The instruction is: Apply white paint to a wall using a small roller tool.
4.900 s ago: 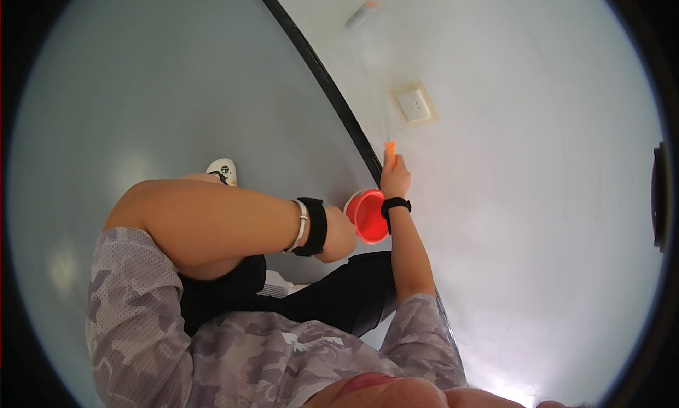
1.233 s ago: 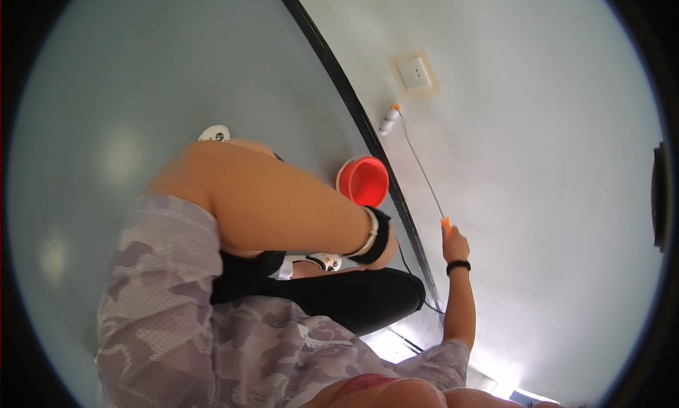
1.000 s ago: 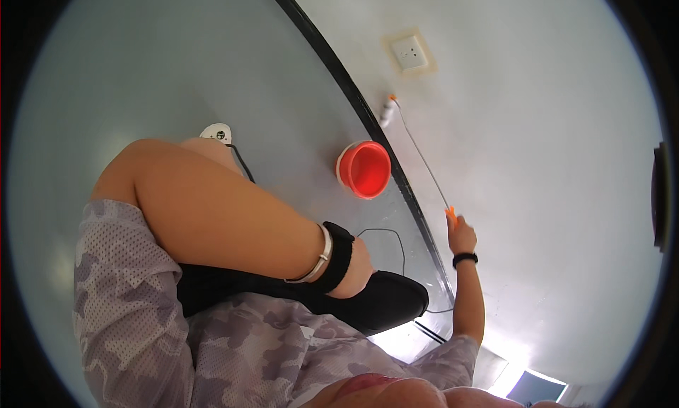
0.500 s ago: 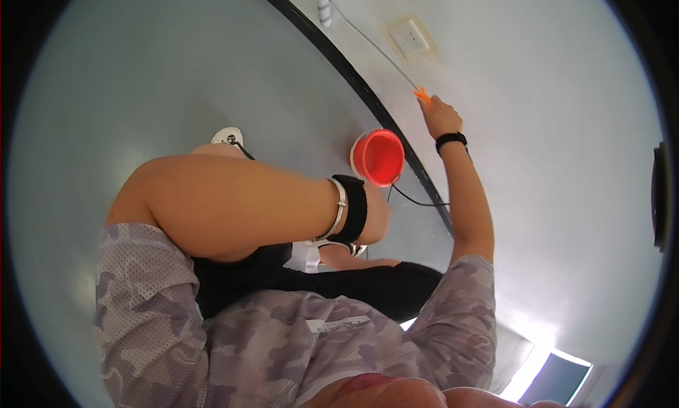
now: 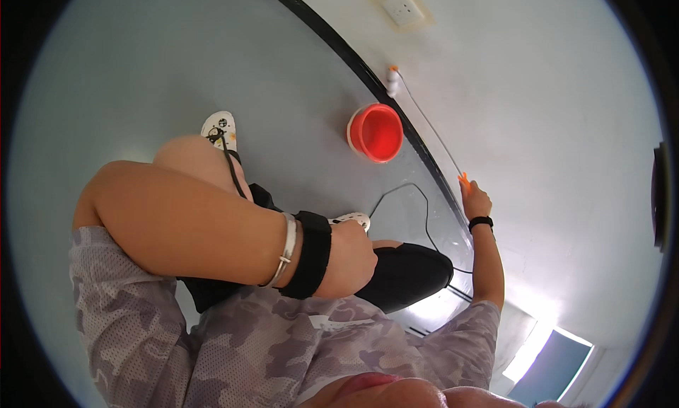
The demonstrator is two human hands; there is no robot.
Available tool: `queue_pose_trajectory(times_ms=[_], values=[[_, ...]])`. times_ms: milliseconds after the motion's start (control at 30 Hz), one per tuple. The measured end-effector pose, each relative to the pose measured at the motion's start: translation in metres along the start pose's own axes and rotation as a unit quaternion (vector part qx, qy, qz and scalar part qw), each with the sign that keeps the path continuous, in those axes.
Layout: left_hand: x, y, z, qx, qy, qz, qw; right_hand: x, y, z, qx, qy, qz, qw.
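My right hand (image 5: 476, 200) is closed round the orange handle of a paint roller (image 5: 433, 128). Its thin metal rod runs to a whitish roller sleeve (image 5: 393, 84) with an orange end, low against the pale wall beside the black skirting. My left hand (image 5: 348, 261) is curled closed above my black-clad thigh; its fingertips and anything inside them are hidden. A bangle and a wide black strap sit on that wrist. The red bucket (image 5: 379, 135) stands on the floor just under the roller sleeve, apart from both hands.
A white wall socket (image 5: 403, 9) framed by tape lies beyond the roller. The black skirting (image 5: 357, 82) curves between grey floor and wall. A dark cord (image 5: 427, 220) loops near my knee. My pale shoes (image 5: 221, 128) rest on the floor.
The roller sleeve has moved down the picture, from beyond the socket to near the skirting, and my right hand came along. My left hand has drawn back from beside the bucket.
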State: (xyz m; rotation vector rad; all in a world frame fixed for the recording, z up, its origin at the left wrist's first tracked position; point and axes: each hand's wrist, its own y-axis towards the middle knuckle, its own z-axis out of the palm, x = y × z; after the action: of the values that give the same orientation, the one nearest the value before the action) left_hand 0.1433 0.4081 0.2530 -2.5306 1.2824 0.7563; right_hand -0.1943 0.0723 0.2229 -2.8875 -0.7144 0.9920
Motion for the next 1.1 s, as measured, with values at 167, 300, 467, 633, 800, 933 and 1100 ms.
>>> queue_pose_trajectory(times_ms=[167,300,467,633,800,933,1100], values=[[-0.004,-0.008,0.004,-0.015,-0.02,-0.083,0.996,0.133,0.072,-0.051,-0.069,0.127,-0.09,0.985],[0.002,0.004,0.004,-0.048,-0.06,-0.141,0.987,0.22,0.118,-0.103,-0.091,0.21,-0.141,0.963],[-0.002,0.028,0.006,-0.066,-0.084,-0.216,0.971,0.284,0.147,-0.145,-0.081,0.251,-0.181,0.947],[-0.007,0.03,-0.017,-0.015,-0.022,-0.192,0.981,0.3,0.157,-0.154,-0.029,0.205,-0.14,0.968],[0.003,0.034,-0.022,-0.007,-0.053,-0.166,0.985,0.274,0.173,-0.125,-0.04,0.187,-0.136,0.972],[0.013,0.04,-0.013,-0.012,-0.031,-0.145,0.989,0.236,0.159,-0.093,-0.028,0.154,-0.112,0.981],[0.022,0.05,0.015,-0.083,-0.024,-0.172,0.981,0.195,0.128,-0.048,0.002,0.142,-0.078,0.987]])
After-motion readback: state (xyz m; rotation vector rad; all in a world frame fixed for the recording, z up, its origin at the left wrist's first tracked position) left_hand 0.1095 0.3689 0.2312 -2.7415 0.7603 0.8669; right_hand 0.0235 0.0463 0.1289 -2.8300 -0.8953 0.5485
